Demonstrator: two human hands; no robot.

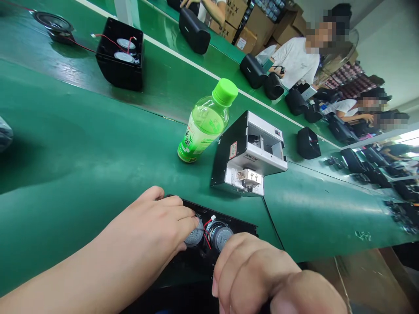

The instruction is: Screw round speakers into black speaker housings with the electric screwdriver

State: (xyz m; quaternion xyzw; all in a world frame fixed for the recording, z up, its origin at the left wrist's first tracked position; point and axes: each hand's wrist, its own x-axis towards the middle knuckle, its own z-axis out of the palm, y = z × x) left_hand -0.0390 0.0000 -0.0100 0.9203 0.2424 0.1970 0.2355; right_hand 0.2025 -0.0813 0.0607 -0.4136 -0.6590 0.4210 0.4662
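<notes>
An open black speaker box (229, 222) lies at the near edge of the green bench, showing two round silver speaker magnets (222, 237) and red and white wires (207, 224). My left hand (157, 231) rests on the box's left side, fingers curled over one magnet and touching it. My right hand (252, 272) is closed in a fist over the box's near right side; what it holds is hidden.
A green tea bottle (204, 124) stands beyond the box, beside a black and silver machine (250, 155). Another open speaker box (121, 52) and a loose speaker (54, 24) sit far left on the conveyor belt (81, 144). Co-workers (297, 59) sit at the far right.
</notes>
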